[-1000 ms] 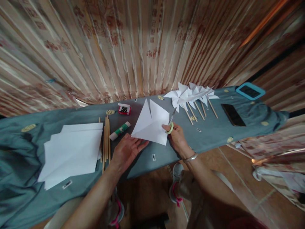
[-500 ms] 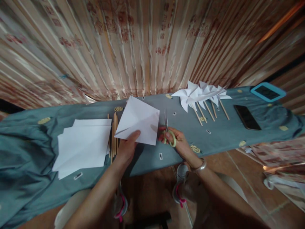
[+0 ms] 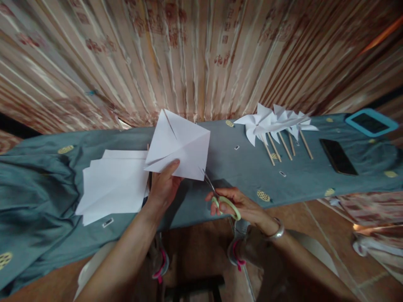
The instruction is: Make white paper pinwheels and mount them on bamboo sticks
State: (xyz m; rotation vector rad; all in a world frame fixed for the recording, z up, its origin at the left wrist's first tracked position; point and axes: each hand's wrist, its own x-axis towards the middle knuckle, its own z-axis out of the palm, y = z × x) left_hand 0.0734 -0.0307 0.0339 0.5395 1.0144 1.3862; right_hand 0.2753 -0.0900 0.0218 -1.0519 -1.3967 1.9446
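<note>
on teal tablecloth, striped curtain behind

Both forearms are bare, sleeveless; a silver bangle circles the right wrist (grey sneakers, pink trim).

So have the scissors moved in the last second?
Yes. The scissors in the right hand came toward the person, from mid-table near the pinwheels to the table's near edge, at the folded paper's lower corner.
</note>
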